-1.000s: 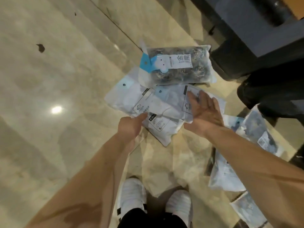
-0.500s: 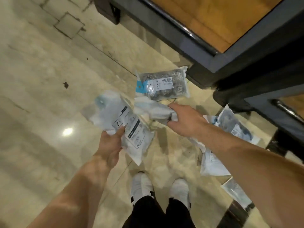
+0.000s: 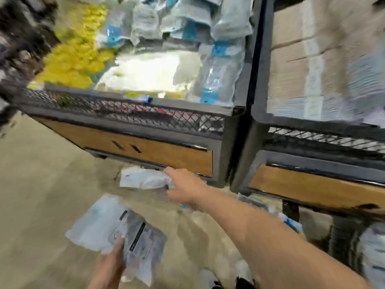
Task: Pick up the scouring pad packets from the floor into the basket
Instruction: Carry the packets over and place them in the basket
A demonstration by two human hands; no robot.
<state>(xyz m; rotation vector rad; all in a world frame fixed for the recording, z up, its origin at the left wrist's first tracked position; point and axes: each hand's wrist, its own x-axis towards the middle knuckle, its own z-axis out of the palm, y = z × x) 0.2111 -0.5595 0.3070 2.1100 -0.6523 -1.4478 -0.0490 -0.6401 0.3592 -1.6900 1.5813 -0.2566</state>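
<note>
My left hand (image 3: 111, 265) grips a bunch of white scouring pad packets (image 3: 116, 232) low in the view, above the floor. My right hand (image 3: 183, 187) is closed on another white packet (image 3: 143, 178), held up in front of the wooden lower panel of the display. Above it stands the wire-mesh basket (image 3: 129, 110), which holds several clear packets with blue labels (image 3: 216, 80). More packets (image 3: 291, 221) lie on the floor at the right, partly hidden by my right forearm. The frame is motion-blurred.
A second mesh bin (image 3: 312, 138) with cardboard boxes (image 3: 316, 59) stands to the right of the basket. Yellow goods (image 3: 73, 57) fill the basket's left part. Beige tiled floor (image 3: 37, 184) spreads to the left. My white shoes (image 3: 208, 278) show at the bottom edge.
The view has swung up from the floor to the basket. Both hands have lifted their packets off the floor, the right one rising toward the basket front.
</note>
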